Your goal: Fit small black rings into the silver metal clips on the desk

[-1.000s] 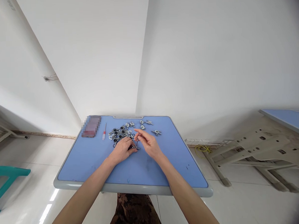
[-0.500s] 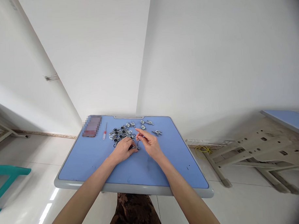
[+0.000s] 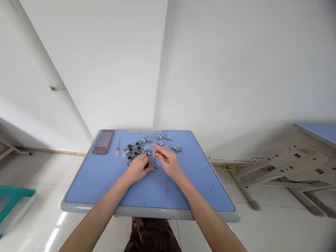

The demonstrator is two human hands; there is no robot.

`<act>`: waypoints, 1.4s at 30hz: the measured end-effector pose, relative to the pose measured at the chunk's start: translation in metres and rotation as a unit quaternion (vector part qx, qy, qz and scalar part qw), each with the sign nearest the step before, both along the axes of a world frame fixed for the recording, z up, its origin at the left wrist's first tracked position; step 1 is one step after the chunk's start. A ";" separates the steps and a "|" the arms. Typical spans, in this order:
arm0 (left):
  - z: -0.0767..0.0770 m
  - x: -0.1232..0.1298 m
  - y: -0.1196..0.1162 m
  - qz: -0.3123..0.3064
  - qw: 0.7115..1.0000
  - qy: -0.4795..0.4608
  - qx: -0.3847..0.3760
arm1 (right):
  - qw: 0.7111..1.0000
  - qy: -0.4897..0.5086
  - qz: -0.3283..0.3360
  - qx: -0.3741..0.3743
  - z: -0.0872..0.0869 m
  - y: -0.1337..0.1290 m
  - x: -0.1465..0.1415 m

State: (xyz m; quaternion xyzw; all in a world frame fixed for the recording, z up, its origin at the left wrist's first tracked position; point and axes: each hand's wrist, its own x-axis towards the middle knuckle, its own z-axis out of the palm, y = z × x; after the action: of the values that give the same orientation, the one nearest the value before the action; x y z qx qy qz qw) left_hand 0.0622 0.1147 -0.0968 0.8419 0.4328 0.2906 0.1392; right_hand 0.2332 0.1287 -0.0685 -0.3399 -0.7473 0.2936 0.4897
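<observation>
Metal fittings (image 3: 135, 151) take centre stage here, a tangled silver heap with black rings sitting towards the far edge of the blue table (image 3: 88, 213), and a few strays (image 3: 176, 149) lie apart to the right of the pile. Down at the near edge of that heap, the left hand (image 3: 137, 170) is curled closed, fingers pinched around one small fitting (image 3: 150, 165), with the part mostly hidden by the fingertips. Right beside it comes the right hand (image 3: 169, 163), thumb and fingers drawn in on a thin dark shaft (image 3: 154, 162) that stands between the two hands, forefinger stretched out towards the upper left. The hands are almost touching over that little piece! Further left on the tabletop, a red-handled screwdriver (image 3: 117, 149) lies alone beside the heap, and past it at the upper left sits a flat, blurred dark red object (image 3: 102, 142), too blurred to call. Out on the floor to the right there's a loop of yellow cord (image 3: 227, 168) near the beige frame of a second table (image 3: 293, 169), and a teal frame (image 3: 10, 194) pokes in at the left edge.
</observation>
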 end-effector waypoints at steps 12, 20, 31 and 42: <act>0.000 0.000 -0.001 0.006 1.000 0.002 0.001 | 0.998 -0.027 -0.049 0.029 0.001 -0.003 -0.001; 0.001 0.000 0.000 0.007 1.000 0.002 0.001 | 0.999 -0.021 0.018 -0.029 0.001 -0.005 0.002; 0.003 0.000 -0.002 0.011 1.000 -0.002 -0.003 | 0.995 -0.037 -0.067 0.056 0.002 -0.002 0.000; 0.001 0.000 -0.001 0.011 1.000 -0.007 -0.010 | 0.999 -0.005 -0.035 -0.015 -0.004 -0.001 -0.001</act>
State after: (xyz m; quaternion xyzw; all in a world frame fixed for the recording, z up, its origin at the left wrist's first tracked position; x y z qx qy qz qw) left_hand 0.0619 0.1137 -0.0961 0.8335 0.4441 0.2936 0.1477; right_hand 0.2323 0.1276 -0.0726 -0.3741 -0.7329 0.2857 0.4912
